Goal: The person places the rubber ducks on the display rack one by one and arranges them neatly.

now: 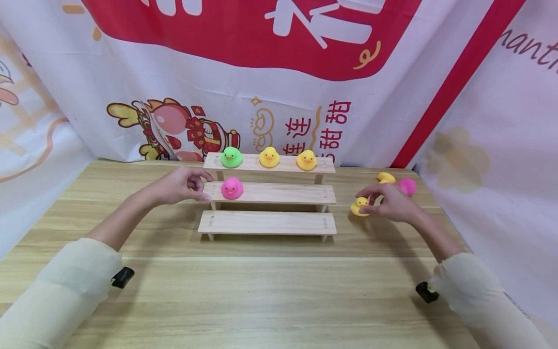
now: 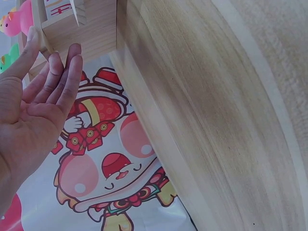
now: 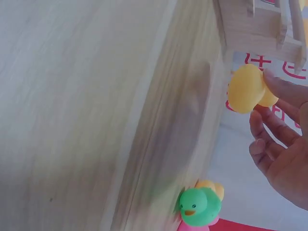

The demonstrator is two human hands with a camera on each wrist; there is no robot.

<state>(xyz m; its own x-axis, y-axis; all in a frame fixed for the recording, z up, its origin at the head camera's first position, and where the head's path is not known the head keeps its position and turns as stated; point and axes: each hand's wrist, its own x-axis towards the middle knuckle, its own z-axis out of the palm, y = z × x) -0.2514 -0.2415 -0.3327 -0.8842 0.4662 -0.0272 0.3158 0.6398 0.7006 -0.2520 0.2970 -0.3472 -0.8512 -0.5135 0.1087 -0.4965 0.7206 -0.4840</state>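
Note:
A yellow rubber duck is pinched between the thumb and fingers of my right hand, to the right of a three-step wooden rack. In the right wrist view this yellow duck is off the table. My left hand touches the left end of the rack's middle step, its thumb and fingers at the edge. Beside it on that step sits a pink rubber duck. Along the top step stand a green duck and two yellow ducks, one in the middle and one at right.
Behind my right hand lie another yellow duck and a pink duck. A green duck shows with them in the right wrist view. A printed cloth hangs behind the wooden table.

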